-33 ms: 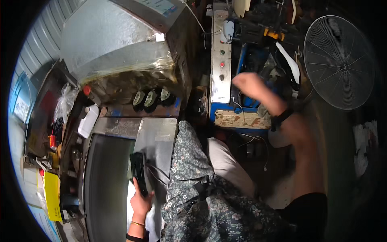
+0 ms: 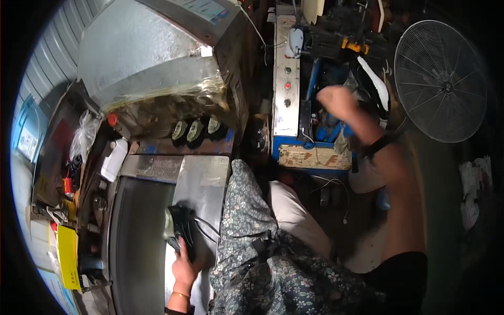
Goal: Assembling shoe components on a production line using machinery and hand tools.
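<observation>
My left hand (image 2: 184, 273) is closed round the near end of a black shoe (image 2: 182, 227) at the lower left, its index finger stretched along the shoe. A pale lining shows on the shoe's left side. The shoe is over the metal plate (image 2: 205, 170) beside a dark belt (image 2: 142, 226). My right hand (image 2: 337, 102) is raised with curled fingers, right of a metal control panel (image 2: 286, 115) and above a blue-framed machine. Blur hides whether anything is in those fingers. A black shoe with a white sole (image 2: 374, 84) stands farther right.
Three dark shoes (image 2: 196, 132) sit on a ledge under the metal hood (image 2: 142, 47). A large fan (image 2: 446, 84) stands at the far right. A white bottle (image 2: 114, 160) and a yellow box (image 2: 68, 257) are at the left. My apron-covered lap (image 2: 257, 231) borders the metal plate.
The shoe in my left hand has turned, so its pale lining now shows. My right hand has moved slightly right and away from the control panel.
</observation>
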Demonstrator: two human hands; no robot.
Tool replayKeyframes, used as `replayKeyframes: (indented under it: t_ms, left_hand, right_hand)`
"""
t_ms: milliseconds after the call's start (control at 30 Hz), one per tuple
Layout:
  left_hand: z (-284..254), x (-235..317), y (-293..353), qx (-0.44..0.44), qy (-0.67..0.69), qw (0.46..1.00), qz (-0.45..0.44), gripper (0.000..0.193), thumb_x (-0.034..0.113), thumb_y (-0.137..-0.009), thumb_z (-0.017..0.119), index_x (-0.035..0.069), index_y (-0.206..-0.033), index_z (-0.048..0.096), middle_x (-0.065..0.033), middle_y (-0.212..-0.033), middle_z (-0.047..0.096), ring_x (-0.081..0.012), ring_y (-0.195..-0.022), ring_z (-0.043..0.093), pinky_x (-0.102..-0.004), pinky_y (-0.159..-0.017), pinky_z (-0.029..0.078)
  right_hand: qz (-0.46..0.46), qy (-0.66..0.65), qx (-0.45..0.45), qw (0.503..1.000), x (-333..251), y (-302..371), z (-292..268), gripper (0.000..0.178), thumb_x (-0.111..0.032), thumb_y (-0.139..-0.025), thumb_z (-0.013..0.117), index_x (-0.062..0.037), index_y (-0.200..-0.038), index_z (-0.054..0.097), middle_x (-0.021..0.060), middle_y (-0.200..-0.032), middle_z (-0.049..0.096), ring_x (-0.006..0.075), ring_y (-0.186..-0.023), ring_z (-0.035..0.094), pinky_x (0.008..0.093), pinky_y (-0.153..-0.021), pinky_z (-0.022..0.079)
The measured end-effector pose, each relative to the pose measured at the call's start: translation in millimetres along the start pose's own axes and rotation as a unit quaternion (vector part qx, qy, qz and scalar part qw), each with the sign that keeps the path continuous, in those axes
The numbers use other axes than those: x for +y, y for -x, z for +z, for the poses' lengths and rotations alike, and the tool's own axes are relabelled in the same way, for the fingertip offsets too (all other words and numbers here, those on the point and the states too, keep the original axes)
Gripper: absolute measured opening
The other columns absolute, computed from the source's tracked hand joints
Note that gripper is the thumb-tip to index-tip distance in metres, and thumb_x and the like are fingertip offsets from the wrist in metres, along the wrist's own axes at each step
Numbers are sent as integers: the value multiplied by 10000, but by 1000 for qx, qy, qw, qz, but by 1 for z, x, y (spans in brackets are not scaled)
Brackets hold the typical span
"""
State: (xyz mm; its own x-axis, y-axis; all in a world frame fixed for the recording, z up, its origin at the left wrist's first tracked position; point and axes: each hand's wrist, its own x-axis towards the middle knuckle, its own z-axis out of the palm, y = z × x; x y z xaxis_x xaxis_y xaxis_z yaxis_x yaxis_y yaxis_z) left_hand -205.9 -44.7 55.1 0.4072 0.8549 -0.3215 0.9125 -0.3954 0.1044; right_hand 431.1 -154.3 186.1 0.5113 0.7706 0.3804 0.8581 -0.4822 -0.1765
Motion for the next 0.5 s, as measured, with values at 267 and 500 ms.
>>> replayKeyframes:
  t_ms: [267, 500]
  left_hand:
    - [-27, 23, -4, -83, 78, 988, 109, 625, 420, -847, 672, 90, -1354, 515, -240, -1129, 649, -404, -861, 671, -414, -760, 548]
    - [-87, 118, -40, -262, 702, 634, 192, 654, 498, -973, 485, -54, -1323, 497, -177, -1217, 624, -248, -1131, 604, -376, -994, 470]
  right_hand:
    - [258, 21, 117, 959, 137, 18, -56, 901, -357, -600, 795, -264, -1423, 439, 242, -1415, 420, 446, -1217, 496, 465, -1004, 424]
    - [-108, -118, 241, 957, -41, 91, -18, 934, -214, -584, 826, -156, -1420, 414, 222, -1402, 431, 419, -1219, 486, 480, -990, 418]
